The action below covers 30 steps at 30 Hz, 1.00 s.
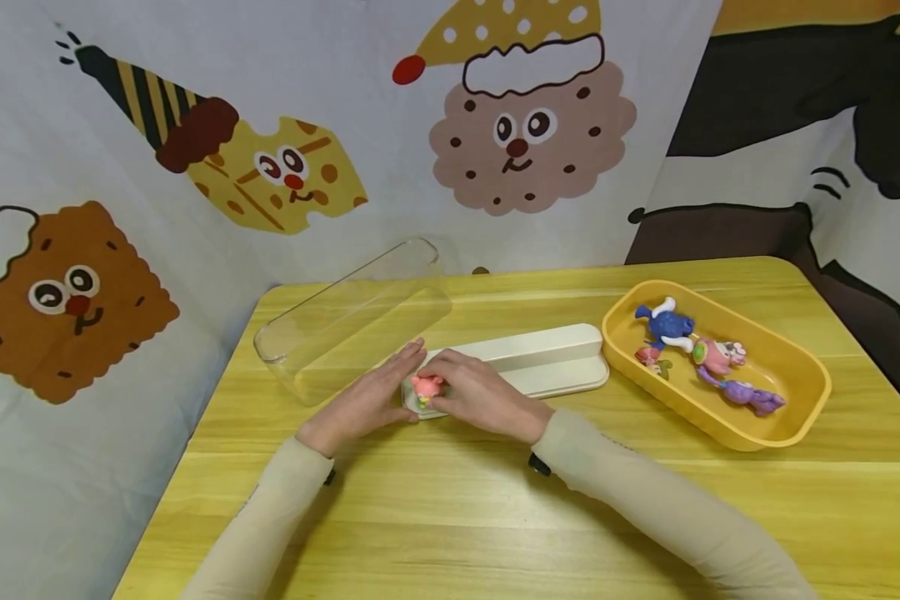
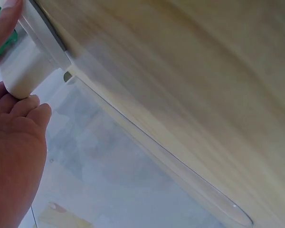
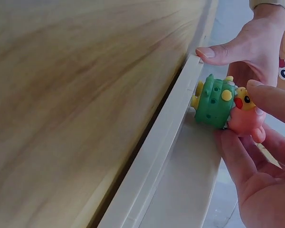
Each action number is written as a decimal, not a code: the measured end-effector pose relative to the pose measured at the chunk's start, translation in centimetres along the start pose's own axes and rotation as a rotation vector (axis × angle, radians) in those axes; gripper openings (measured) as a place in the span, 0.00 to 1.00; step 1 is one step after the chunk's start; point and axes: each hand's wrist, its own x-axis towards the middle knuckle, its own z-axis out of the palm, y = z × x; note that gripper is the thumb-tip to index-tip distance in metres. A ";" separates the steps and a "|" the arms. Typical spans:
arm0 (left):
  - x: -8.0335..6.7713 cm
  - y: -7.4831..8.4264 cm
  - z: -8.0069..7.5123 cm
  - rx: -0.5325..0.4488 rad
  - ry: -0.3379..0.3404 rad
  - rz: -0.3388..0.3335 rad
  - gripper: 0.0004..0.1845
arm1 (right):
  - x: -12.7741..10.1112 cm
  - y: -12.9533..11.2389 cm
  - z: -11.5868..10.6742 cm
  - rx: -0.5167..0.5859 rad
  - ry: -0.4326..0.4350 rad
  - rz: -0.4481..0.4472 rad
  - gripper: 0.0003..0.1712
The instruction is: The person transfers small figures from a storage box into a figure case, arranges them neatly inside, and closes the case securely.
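My right hand (image 1: pixel 480 396) pinches a small toy figure (image 1: pixel 427 387) between thumb and fingers. The right wrist view shows the figure with a pink head, yellow face and green body (image 3: pixel 213 102), its yellow feet at the surface of a long white stepped base (image 1: pixel 558 377). Whether the feet touch it fully, I cannot tell. My left hand (image 1: pixel 367 400) holds the left end of that base, thumb (image 3: pixel 213 53) on its front corner and fingers (image 2: pixel 23 107) against its back. The right hand covers part of the base in the head view.
Behind my left hand lies a clear plastic cover (image 1: pixel 414 242). A yellow tray (image 1: pixel 787 367) on the right holds several figures, among them a blue one (image 1: pixel 667 323), a pink one (image 1: pixel 714 357) and a purple one (image 1: pixel 753 396). A printed cloth (image 1: pixel 330 50) hangs behind the wooden table (image 1: pixel 450 525).
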 end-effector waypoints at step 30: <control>0.2 0.1 0.3 0.046 0.011 -0.017 0.51 | -3.8 0.3 -4.7 -0.083 0.109 0.058 0.38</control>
